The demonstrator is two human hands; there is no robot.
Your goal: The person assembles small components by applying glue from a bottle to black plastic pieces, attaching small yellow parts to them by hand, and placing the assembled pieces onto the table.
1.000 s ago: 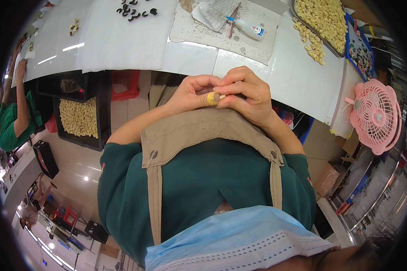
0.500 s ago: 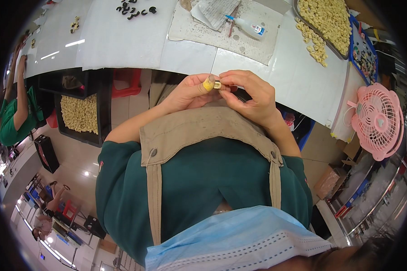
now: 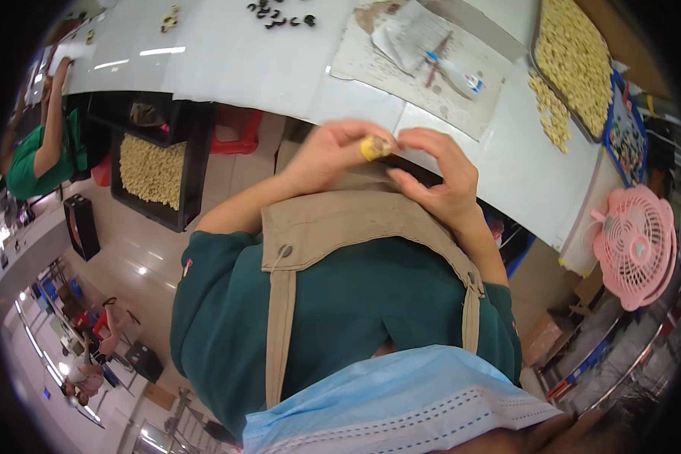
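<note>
My left hand (image 3: 327, 157) is raised over the table's near edge, its fingers pinched together and smeared by motion. A yellow wrap (image 3: 371, 148) goes round its thumb. Whatever sits in that pinch is too blurred to make out. Just to the right, my right hand (image 3: 448, 175) has its thumb and index finger parted, with nothing visible between them. Its index fingertip is close to the left hand's fingertips. Below both hands is the brown apron (image 3: 356, 227) I wear.
On the white table (image 3: 227, 72) lie several black curved pieces (image 3: 276, 17), a board (image 3: 356, 64) with papers and a glue bottle (image 3: 461, 79). A tray of cream pieces (image 3: 571, 57), a blue tray (image 3: 626, 140) and a pink fan (image 3: 634, 246) are right. A co-worker's green sleeve (image 3: 45, 163) shows left.
The right hand's thumb and index finger have spread and drawn away from the small cream piece that both hands held. The whole view has shifted, so the table appears farther right.
</note>
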